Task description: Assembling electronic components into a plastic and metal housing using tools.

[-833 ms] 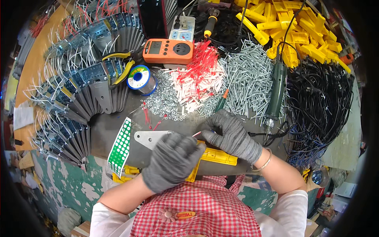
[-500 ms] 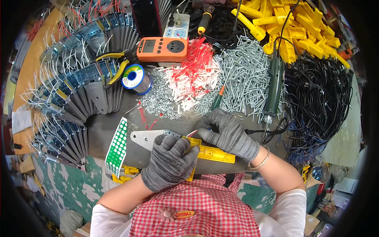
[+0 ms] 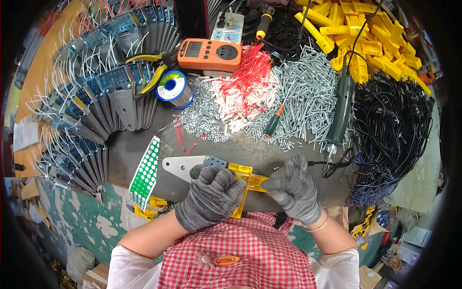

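My left hand (image 3: 211, 195), in a grey knitted glove, is closed around a yellow plastic housing (image 3: 239, 168). A flat grey metal plate (image 3: 182, 166) with holes sticks out to the left, its blue perforated end (image 3: 215, 162) against the housing. My right hand (image 3: 294, 189), gloved alike, is at the housing's right end with thumb and fingers pinched together. What lies between those fingertips is hidden; a thin pale line, perhaps a wire, runs toward them over the yellow plastic. The tip of a black cord (image 3: 276, 168) lies just above the right fingers.
Beyond my hands lie a green-handled screwdriver (image 3: 274, 121), heaped screws (image 3: 308, 96), nuts (image 3: 197, 115), a solder spool (image 3: 173, 91) and an orange meter (image 3: 209, 54). A green power tool (image 3: 341, 111) and black cables (image 3: 394, 130) are right; metal plates (image 3: 125, 106) fan out left.
My right hand has come away from beside the screwdriver, down and to the right, onto the housing's right end. The screwdriver now lies fully in sight. The left hand keeps its grip.
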Available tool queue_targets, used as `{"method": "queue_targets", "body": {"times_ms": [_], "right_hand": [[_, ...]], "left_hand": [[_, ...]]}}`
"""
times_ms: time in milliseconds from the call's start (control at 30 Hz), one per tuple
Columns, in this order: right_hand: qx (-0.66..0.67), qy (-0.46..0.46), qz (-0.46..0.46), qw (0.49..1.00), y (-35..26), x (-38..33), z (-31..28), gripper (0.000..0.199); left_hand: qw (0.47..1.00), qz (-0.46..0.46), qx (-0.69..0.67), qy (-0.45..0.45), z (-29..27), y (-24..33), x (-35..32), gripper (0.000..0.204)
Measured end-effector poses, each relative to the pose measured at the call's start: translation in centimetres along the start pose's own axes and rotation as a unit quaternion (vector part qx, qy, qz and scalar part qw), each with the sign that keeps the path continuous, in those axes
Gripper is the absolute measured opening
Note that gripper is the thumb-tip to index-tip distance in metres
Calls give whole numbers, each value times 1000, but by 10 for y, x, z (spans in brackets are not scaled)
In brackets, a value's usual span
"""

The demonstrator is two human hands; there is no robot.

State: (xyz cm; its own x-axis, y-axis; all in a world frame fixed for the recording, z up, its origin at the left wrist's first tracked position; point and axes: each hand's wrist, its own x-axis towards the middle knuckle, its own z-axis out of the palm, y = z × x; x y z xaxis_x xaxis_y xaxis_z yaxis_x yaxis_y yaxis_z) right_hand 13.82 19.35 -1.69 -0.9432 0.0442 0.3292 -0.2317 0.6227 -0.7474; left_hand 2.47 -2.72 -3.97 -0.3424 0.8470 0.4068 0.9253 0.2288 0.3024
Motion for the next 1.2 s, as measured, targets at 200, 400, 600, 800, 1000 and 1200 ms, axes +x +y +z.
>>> {"method": "queue_targets", "body": {"times_ms": [200, 400, 600, 800, 1000, 1200], "right_hand": [[-161, -40, -75, 983, -4, 10, 16, 26], [-132, -71, -62, 987, -1, 17, 14, 20], [-39, -100, 5, 994, -2, 20, 9, 21], [-82, -69, 21, 994, 3, 11, 16, 23], [-82, -53, -21, 995, -3, 18, 16, 21], [-80, -45, -32, 995, -5, 19, 17, 22]], "left_hand": [[998, -31, -46, 31, -1, -2, -6, 28], [998, 11, -8, 62, -10, 8, 0, 39], [993, -55, -100, 42, -9, 10, 0, 35], [938, -206, -271, -57, -24, 24, 8, 31], [855, -308, -411, -75, -30, 16, 15, 20], [839, -324, -436, -36, -18, 13, 7, 24]]}}
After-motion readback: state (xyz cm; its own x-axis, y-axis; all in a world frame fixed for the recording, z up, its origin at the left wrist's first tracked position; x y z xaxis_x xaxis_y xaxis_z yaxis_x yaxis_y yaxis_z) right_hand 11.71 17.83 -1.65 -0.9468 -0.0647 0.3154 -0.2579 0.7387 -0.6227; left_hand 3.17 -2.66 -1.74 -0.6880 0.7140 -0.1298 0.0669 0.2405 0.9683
